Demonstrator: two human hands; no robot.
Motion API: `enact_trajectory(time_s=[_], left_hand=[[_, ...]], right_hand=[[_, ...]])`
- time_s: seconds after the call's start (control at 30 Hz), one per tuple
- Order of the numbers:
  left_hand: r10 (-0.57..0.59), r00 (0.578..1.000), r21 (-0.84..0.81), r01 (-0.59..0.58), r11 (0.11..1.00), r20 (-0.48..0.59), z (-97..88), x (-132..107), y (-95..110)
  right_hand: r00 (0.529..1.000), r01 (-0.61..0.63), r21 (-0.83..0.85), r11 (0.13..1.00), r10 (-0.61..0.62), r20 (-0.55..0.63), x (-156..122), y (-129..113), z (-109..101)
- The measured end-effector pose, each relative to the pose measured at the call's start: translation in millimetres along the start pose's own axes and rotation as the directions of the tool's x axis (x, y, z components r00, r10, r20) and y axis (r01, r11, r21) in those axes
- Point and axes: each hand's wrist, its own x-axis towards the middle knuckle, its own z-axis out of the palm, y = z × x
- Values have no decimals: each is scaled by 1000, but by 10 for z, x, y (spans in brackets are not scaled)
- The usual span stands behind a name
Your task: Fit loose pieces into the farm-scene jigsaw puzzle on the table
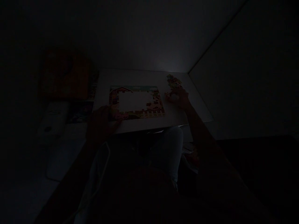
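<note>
A jigsaw puzzle [153, 113] with a farm picture lies on the white table, its border joined around a bare white middle. My left hand [99, 123] rests at the puzzle's lower left corner, open, thumb stretched along the bottom edge. Right of the puzzle, my right hand [179, 99] pinches a small jigsaw piece [167, 95] between thumb and finger, just above or on the table; the dark hides which. A pile of loose jigsaw pieces [174, 81] lies beyond this hand and is partly covered by it.
The scene is very dark. The white table [137, 127] meets a wall at its far edge. To the left stand an orange box or bag [65, 74] and a pale box [54, 116]. My knee [174, 143] is under the near edge.
</note>
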Motion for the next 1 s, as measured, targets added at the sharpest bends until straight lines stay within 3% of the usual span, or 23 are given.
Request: enact_trajectory(time_s=[0.07, 0.13, 0.23, 0.33, 0.5, 0.8, 1.0], left_hand=[[0, 1000, -9, 0, 1000, -6, -11, -7, 18], [-7, 1000, -9, 7, 1000, -1, -19, -8, 31], [-8, 1000, -9, 8, 1000, -7, -21, -6, 37], [7, 1000, -15, -7, 1000, -4, -19, -8, 36], [-5, 1000, -29, 5, 1000, -1, -4, -20, 29], [15, 1000, -4, -15, 1000, -7, 17, -28, 9], [3, 1000, 3, -3, 1000, -8, 11, -30, 26]], right_hand=[[998, 65, 38, 997, -66, 12, -54, -236, 55], [987, 121, 59, 991, -126, 101, -91, -554, 148], [966, 153, 45, 987, -159, 202, -109, -1043, 295], [960, 153, 63, 986, -163, 226, -94, -1333, 379], [958, 114, 89, 990, -133, 253, -181, -1333, 345], [952, 171, 87, 981, -187, 243, -855, -1392, 237], [915, 244, 64, 968, -252, 316, -882, -1478, 203]])
